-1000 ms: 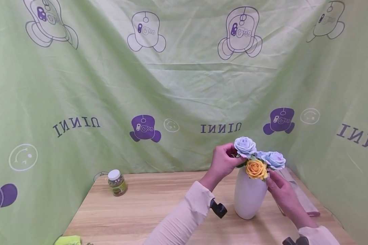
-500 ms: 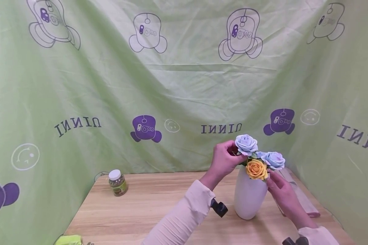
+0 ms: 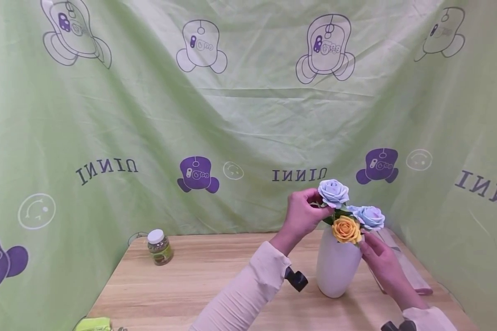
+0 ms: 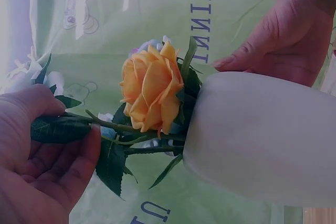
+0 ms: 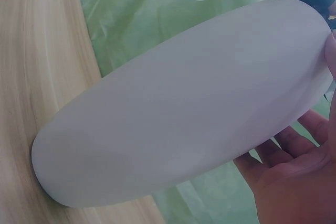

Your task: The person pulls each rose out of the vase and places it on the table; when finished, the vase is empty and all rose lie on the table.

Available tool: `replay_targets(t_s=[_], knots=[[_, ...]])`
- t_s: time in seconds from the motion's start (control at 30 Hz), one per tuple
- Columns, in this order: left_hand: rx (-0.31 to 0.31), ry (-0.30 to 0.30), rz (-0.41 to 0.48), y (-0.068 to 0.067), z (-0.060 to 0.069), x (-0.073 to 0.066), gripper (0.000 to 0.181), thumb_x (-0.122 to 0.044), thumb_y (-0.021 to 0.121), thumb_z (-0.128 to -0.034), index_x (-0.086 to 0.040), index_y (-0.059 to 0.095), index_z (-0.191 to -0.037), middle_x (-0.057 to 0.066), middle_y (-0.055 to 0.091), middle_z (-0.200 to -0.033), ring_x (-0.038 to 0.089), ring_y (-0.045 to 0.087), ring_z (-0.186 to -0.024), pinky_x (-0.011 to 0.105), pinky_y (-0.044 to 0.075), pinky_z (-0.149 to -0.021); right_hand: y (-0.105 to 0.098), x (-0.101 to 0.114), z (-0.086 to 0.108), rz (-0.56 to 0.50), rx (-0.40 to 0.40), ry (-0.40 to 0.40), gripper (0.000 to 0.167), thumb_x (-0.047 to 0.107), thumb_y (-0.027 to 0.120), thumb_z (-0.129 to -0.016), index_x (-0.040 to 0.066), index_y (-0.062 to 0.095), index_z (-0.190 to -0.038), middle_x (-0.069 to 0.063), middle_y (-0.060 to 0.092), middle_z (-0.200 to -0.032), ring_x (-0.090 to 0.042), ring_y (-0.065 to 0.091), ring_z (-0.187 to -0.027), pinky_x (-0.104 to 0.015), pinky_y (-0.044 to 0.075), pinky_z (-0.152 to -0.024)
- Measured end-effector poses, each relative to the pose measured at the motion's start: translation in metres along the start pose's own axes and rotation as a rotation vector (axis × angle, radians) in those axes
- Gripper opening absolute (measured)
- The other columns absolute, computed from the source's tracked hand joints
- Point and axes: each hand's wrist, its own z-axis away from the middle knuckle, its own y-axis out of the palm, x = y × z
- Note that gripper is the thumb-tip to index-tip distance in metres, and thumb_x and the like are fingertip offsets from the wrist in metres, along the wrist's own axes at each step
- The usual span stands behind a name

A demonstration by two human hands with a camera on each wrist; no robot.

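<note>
Blue rose (image 3: 333, 193): you pinch its leafy stem (image 4: 119, 127) between the thumb and fingers of your left hand (image 3: 301, 217), its bloom raised above the left part of the mouth of the white vase (image 3: 337, 269). Your right hand (image 3: 381, 261) grasps the vase near its rim, from the right. An orange rose (image 3: 346, 230) sits at the near side of the mouth, more pale-blue blooms (image 3: 370, 217) to its right. The vase stands upright on the right of your wooden table (image 3: 170, 294). Beyond your right hand lies a grey flat item (image 3: 411, 275); at far left stands a white-lidded jar (image 3: 160, 250). A green curtain (image 3: 252, 119) hangs behind.
</note>
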Motion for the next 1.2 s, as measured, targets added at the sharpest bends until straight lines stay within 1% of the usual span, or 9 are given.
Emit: replay_targets(t_s=[0.2, 0.47, 0.7, 0.77, 0.87, 0.93, 1.03, 1.13, 1.2], knots=[[0.002, 0.014, -0.003, -0.001, 0.000, -0.005, 0.025, 0.002, 0.082, -0.0751, 0.001, 0.075, -0.100, 0.017, 0.076, -0.094, -0.002, 0.063, -0.073, 0.015, 0.059, -0.068, 0.001, -0.001, 0.000, -0.029, -0.001, -0.022, 0.060, 0.016, 0.047, -0.107, -0.020, 0.022, -0.147, 0.044, 0.048, -0.117, 0.022, 0.054, -0.104, -0.002, 0.049, -0.084], [0.009, 0.023, -0.007, -0.003, -0.001, -0.006, 0.027, 0.000, 0.082, -0.0759, 0.000, 0.075, -0.102, 0.016, 0.076, -0.096, 0.002, 0.067, -0.077, 0.016, 0.060, -0.069, 0.001, -0.004, 0.001, -0.076, -0.002, -0.039, 0.052, 0.014, 0.048, -0.106, -0.007, 0.031, -0.150, 0.041, 0.052, -0.119, 0.020, 0.056, -0.106, -0.003, 0.050, -0.085], [-0.001, 0.068, -0.002, -0.004, -0.004, -0.010, 0.026, 0.000, 0.082, -0.0758, 0.000, 0.075, -0.101, 0.016, 0.076, -0.093, -0.001, 0.065, -0.074, 0.016, 0.060, -0.069, 0.002, -0.005, 0.001, -0.129, 0.001, -0.061, 0.032, 0.012, 0.048, -0.106, 0.027, 0.049, -0.134, 0.038, 0.056, -0.119, 0.018, 0.057, -0.106, -0.003, 0.050, -0.085], [-0.003, 0.084, 0.004, -0.004, -0.005, -0.011, 0.025, 0.000, 0.082, -0.0759, 0.001, 0.075, -0.100, 0.016, 0.075, -0.092, -0.002, 0.064, -0.074, 0.016, 0.060, -0.069, 0.001, -0.004, 0.001, -0.123, 0.002, -0.057, 0.036, 0.013, 0.048, -0.106, 0.020, 0.047, -0.141, 0.039, 0.056, -0.119, 0.018, 0.057, -0.106, -0.003, 0.050, -0.085], [-0.005, 0.120, 0.013, -0.005, -0.007, -0.014, 0.022, 0.000, 0.081, -0.0765, 0.002, 0.074, -0.097, 0.017, 0.074, -0.091, -0.002, 0.062, -0.074, 0.016, 0.060, -0.068, 0.000, -0.004, 0.001, -0.075, 0.007, -0.046, 0.050, 0.015, 0.047, -0.106, -0.003, 0.032, -0.151, 0.041, 0.051, -0.120, 0.020, 0.055, -0.106, -0.002, 0.050, -0.086], [-0.004, 0.140, 0.022, -0.006, -0.007, -0.015, 0.021, 0.000, 0.081, -0.0767, 0.003, 0.073, -0.096, 0.018, 0.073, -0.090, -0.003, 0.062, -0.074, 0.016, 0.060, -0.068, -0.001, -0.003, 0.000, -0.039, 0.011, -0.038, 0.058, 0.016, 0.046, -0.107, -0.016, 0.023, -0.149, 0.043, 0.048, -0.119, 0.022, 0.053, -0.106, -0.002, 0.049, -0.086], [-0.004, 0.162, 0.029, -0.008, -0.008, -0.019, 0.020, 0.001, 0.080, -0.0768, 0.004, 0.073, -0.095, 0.019, 0.072, -0.089, -0.003, 0.061, -0.074, 0.016, 0.060, -0.068, -0.002, -0.003, 0.000, 0.005, 0.011, -0.023, 0.058, 0.017, 0.045, -0.107, -0.018, 0.022, -0.148, 0.041, 0.045, -0.122, 0.023, 0.052, -0.106, -0.002, 0.049, -0.086], [-0.010, 0.179, 0.018, -0.009, -0.010, -0.023, 0.020, 0.002, 0.080, -0.0767, 0.003, 0.073, -0.095, 0.018, 0.072, -0.089, -0.001, 0.062, -0.075, 0.017, 0.060, -0.068, -0.002, -0.002, 0.000, 0.035, 0.007, -0.001, 0.059, 0.018, 0.045, -0.107, -0.017, 0.022, -0.149, 0.009, 0.047, -0.149, 0.025, 0.050, -0.105, -0.002, 0.049, -0.085], [-0.009, 0.189, 0.002, -0.010, -0.011, -0.026, 0.020, 0.001, 0.081, -0.0769, 0.002, 0.074, -0.096, 0.017, 0.072, -0.089, -0.001, 0.062, -0.075, 0.016, 0.060, -0.068, -0.001, -0.001, 0.000, 0.053, 0.003, 0.016, 0.059, 0.019, 0.045, -0.107, -0.016, 0.022, -0.149, -0.017, 0.034, -0.157, 0.026, 0.049, -0.104, -0.002, 0.049, -0.085]])
